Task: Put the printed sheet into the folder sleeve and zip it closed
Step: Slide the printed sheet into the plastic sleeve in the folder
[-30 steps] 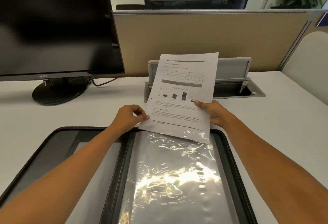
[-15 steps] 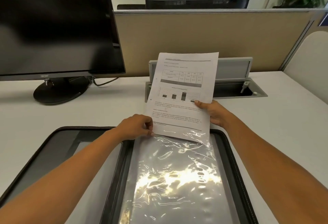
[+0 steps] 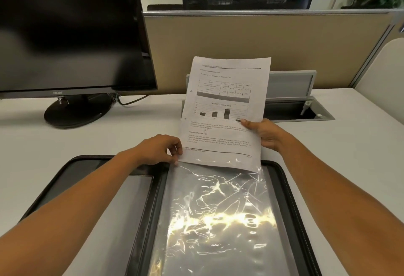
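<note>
Feeding the sheet (image 3: 223,111) squarely into the sleeve (image 3: 218,210); my left hand (image 3: 161,150) is pinching its mouth open, my right hand (image 3: 265,132) is pinching the paper's edge

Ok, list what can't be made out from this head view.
- Body text on the printed sheet: too small to read.
- Near end of the folder and its zip pull: cut off by the bottom edge.
- Inside of the clear sleeve: washed out by glare.
- Fingers of the right hand: hidden behind the sheet.
- What the left hand pinches, sleeve edge or sheet corner: unclear.
</note>
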The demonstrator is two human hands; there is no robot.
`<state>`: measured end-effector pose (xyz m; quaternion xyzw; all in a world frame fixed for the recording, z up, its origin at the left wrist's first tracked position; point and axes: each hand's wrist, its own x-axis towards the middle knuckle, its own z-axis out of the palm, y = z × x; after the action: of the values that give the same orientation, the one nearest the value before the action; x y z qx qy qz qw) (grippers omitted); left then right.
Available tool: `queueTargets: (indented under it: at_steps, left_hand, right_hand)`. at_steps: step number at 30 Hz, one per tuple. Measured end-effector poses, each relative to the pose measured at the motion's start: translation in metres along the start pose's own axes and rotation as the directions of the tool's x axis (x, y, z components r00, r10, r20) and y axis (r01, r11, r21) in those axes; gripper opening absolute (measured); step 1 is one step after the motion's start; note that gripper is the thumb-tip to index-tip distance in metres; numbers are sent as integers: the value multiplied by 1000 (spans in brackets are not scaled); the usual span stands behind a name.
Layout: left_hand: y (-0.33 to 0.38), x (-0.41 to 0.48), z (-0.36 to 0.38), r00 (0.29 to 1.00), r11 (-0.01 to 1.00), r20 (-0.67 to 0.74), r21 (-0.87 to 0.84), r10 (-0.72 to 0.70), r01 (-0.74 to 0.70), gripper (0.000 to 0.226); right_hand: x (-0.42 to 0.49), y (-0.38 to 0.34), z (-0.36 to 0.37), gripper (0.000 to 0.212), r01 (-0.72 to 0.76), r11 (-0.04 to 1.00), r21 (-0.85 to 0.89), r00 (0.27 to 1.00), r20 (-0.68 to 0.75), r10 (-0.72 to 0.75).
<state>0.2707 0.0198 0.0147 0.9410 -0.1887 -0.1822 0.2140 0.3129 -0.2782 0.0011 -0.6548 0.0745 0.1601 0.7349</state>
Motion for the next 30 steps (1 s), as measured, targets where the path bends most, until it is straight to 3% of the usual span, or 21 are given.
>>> queueTargets:
  at_steps: [5, 9, 19, 27, 30]
  left_hand:
    - [-7, -4, 0, 997, 997, -71, -72, 15, -20, 19]
    - [-9, -8, 2, 993, 986, -106, -153, 43, -59, 27]
    - [-10, -11, 2, 990, 993, -122, -83, 73, -84, 33]
    - [-6, -10, 5, 994, 984, -103, -167, 39, -55, 27]
    - [-7, -6, 7, 978, 973, -207, -231, -38, -11, 21]
  right_hand:
    - [1, -2, 0, 33, -6, 998, 68, 1000, -2, 7]
    - [2, 0, 0, 40, -43, 999, -13, 999, 15, 43]
    - [4, 11, 9, 35, 30, 998, -56, 998, -47, -33]
    - [-3, 20, 13, 34, -65, 984, -163, 992, 92, 81]
    - [-7, 25, 12, 29, -58, 989, -133, 992, 107, 73]
